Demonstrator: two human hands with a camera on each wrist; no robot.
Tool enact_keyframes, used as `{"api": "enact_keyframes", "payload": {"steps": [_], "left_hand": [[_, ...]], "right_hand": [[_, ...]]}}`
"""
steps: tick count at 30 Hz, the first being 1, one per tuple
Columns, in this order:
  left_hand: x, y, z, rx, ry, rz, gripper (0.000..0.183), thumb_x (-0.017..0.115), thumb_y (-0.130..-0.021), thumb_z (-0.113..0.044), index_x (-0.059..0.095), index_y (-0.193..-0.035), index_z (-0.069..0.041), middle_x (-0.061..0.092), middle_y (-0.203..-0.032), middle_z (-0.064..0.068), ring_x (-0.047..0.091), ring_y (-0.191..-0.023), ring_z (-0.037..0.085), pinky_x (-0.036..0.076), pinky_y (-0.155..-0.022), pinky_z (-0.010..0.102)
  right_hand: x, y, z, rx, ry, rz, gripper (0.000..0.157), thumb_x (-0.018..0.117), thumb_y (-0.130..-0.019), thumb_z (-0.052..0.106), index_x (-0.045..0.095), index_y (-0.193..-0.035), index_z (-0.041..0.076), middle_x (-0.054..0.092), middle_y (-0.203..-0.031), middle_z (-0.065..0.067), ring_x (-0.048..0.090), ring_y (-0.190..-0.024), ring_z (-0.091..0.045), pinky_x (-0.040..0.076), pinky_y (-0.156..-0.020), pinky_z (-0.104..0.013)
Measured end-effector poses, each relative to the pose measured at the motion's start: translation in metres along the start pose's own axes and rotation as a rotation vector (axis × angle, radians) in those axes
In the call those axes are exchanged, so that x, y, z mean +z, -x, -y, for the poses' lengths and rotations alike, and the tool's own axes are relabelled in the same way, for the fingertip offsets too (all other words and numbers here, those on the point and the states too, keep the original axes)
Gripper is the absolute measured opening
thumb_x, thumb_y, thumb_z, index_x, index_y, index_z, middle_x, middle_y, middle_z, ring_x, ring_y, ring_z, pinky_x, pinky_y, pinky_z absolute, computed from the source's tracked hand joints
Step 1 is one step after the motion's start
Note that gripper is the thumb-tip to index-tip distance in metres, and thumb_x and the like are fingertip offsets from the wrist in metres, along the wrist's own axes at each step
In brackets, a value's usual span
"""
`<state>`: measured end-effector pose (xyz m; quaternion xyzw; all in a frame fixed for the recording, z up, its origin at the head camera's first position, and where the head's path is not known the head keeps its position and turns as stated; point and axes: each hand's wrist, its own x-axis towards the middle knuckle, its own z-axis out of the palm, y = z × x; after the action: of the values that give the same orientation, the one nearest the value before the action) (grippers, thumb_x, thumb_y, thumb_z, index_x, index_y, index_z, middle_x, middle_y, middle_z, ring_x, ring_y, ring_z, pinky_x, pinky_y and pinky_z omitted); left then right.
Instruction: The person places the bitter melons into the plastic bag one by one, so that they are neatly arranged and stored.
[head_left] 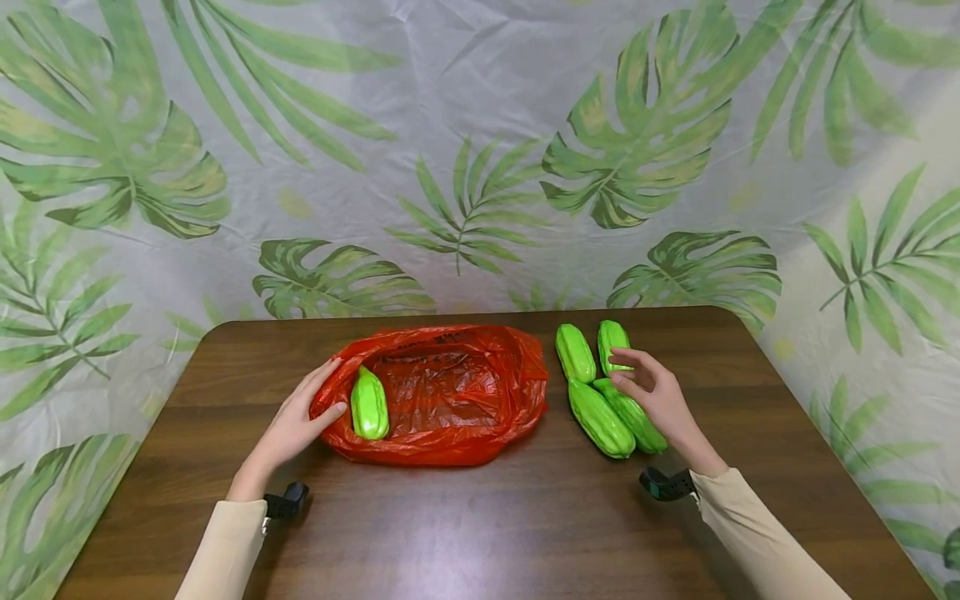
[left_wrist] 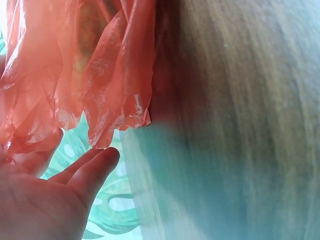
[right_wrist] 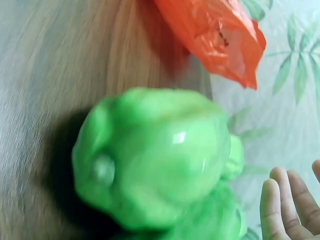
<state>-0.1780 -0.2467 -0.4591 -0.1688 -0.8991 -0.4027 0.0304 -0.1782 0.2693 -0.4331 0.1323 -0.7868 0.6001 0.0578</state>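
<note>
Gripping the red bag (head_left: pixel 450 451) with the left hand (head_left: pixel 294 418); hovering with the right hand (head_left: pixel 660 400) wide, hiding part of one green gourd (head_left: pixel 612 333).

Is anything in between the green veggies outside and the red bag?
Nothing visible: only a strip of table lies between the green vegetables and the red bag, though its rim is raised.

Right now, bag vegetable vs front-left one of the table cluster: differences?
Place: the bag vegetable is in the red bag; the front-left vegetable lies on the table.
Company: the bag vegetable shows alone; the front-left vegetable sits among others.
Angle: the bag vegetable lies nearly straight front to back; the front-left vegetable slants.
Shared: both are long, ridged and green.
</note>
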Motion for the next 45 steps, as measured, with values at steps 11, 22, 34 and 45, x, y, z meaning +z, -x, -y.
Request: {"api": "enact_keyframes", "payload": {"steps": [11, 22, 34, 45], "left_hand": [[0.001, 0.001, 0.001, -0.002, -0.001, 0.003, 0.068, 0.064, -0.092, -0.020, 0.031, -0.150, -0.008, 0.029, -0.149, 0.023, 0.028, -0.133, 0.047, 0.026, -0.100, 0.067], [0.001, 0.000, 0.001, 0.000, -0.005, -0.001, 0.068, 0.065, -0.092, -0.019, 0.031, -0.150, -0.008, 0.029, -0.149, 0.023, 0.028, -0.133, 0.047, 0.027, -0.100, 0.066], [0.000, 0.002, -0.003, -0.011, 0.007, 0.001, 0.066, 0.064, -0.092, -0.017, 0.032, -0.149, -0.009, 0.029, -0.149, 0.022, 0.028, -0.133, 0.047, 0.027, -0.100, 0.066], [0.001, 0.001, -0.003, -0.011, 0.000, 0.002, 0.066, 0.064, -0.092, -0.018, 0.032, -0.149, -0.009, 0.030, -0.148, 0.023, 0.029, -0.133, 0.047, 0.027, -0.100, 0.066]], "right_hand": [[-0.020, 0.009, -0.014, 0.010, 0.109, -0.024, 0.035, 0.059, -0.094, 0.002, 0.053, -0.127, -0.008, 0.061, -0.118, -0.009, 0.061, -0.102, -0.018, 0.049, -0.078, -0.017], [-0.029, 0.018, -0.024, 0.099, 0.286, 0.110, 0.038, 0.060, -0.095, 0.011, 0.055, -0.131, 0.000, 0.055, -0.128, -0.021, 0.049, -0.116, -0.037, 0.042, -0.088, -0.046], [-0.035, 0.022, -0.031, 0.139, 0.303, 0.194, 0.040, 0.060, -0.095, 0.014, 0.054, -0.133, 0.002, 0.048, -0.137, -0.021, 0.045, -0.122, -0.045, 0.040, -0.091, -0.056], [-0.036, 0.023, -0.033, 0.119, 0.322, 0.209, 0.043, 0.061, -0.095, 0.015, 0.052, -0.135, 0.004, 0.047, -0.138, -0.020, 0.042, -0.125, -0.043, 0.037, -0.093, -0.058]]}}
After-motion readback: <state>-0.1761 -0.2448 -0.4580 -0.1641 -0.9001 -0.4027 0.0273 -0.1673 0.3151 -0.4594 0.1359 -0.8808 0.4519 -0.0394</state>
